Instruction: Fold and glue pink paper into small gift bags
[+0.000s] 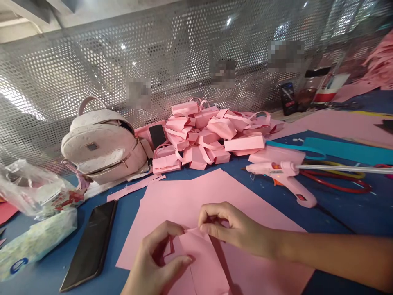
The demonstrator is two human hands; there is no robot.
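Observation:
A folded pink paper piece (204, 262) is held between my two hands at the bottom middle. My left hand (159, 254) grips its left side, with the thumb lying on top and the fingers curled behind the edge. The thumb and fingers of my right hand (225, 227) pinch its upper end. Beneath lie large pink paper sheets (172, 196) on the blue table (123, 229). To the right of the sheets, a pink glue gun (285, 174) rests on its side with a white glue stick in its back.
Small folded pink paper bags (205, 135) are heaped at the back middle. A white backpack (104, 143) stands left of them. A black phone (90, 246), a tissue pack (39, 241) and a plastic bag (27, 188) lie at left. Blue paper (346, 149) lies at right.

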